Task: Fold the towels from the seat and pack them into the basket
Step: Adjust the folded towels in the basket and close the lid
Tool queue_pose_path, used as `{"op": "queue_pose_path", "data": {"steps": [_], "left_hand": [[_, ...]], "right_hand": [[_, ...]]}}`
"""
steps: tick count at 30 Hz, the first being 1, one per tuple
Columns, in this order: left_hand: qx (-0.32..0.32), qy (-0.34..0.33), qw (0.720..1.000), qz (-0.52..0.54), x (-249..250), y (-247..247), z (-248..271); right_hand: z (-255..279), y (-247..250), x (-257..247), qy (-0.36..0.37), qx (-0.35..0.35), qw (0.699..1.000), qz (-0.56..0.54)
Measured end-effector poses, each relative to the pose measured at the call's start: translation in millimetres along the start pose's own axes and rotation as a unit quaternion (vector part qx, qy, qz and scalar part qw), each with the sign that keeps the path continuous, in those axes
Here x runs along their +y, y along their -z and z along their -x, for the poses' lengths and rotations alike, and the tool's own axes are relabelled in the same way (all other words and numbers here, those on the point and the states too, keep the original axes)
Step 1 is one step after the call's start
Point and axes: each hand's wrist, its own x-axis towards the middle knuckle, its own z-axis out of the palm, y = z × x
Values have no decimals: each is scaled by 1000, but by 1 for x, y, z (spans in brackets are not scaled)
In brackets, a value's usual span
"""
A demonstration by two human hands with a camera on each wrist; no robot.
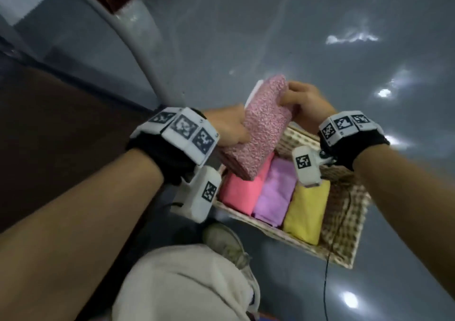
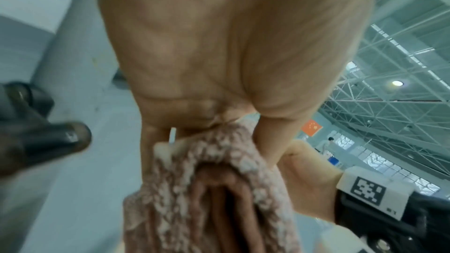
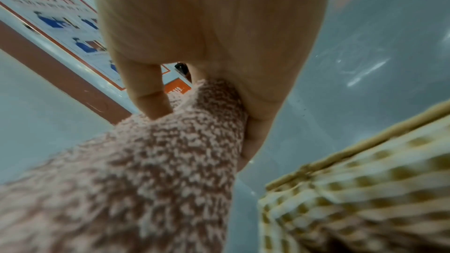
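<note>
Wicker basket [image 1: 293, 243] on floor held three folded towels. Pink speckled towel [image 1: 261, 126] hung above its left end, long axis tilted up-away; left hand [image 1: 229, 126] and right hand [image 1: 305, 104] clamped it. Left wrist view alone showed its folded layers.

My head camera looks steeply down over both forearms at the basket [image 1: 344, 224] on the floor. Each wrist camera sits tight against its palm, looking along the fingers, and all three share the fuzzy pink towel [image 1: 261, 128] [image 2: 207, 189] [image 3: 146, 170].
</note>
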Motion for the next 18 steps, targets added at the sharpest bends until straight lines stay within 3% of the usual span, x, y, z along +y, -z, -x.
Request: {"op": "queue_pose_path", "data": {"steps": [4,7,10,13,18], "left_hand": [[-140,-13,985,98,29,-24,-21],[-190,0,978,80,40,-51,-31],[-238,-9,963,130,37,-90,-39],[-269,-10,948,168,17,-134,-52],[-261,-22,946,190,-11,-192,-74]], "right_hand": [[23,49,18,-57,49,996,50],[38,74,43,-76,53,989,112],[44,84,77,-88,37,975,200],[35,82,113,-86,21,951,297],[25,73,164,-63,40,900,429]]}}
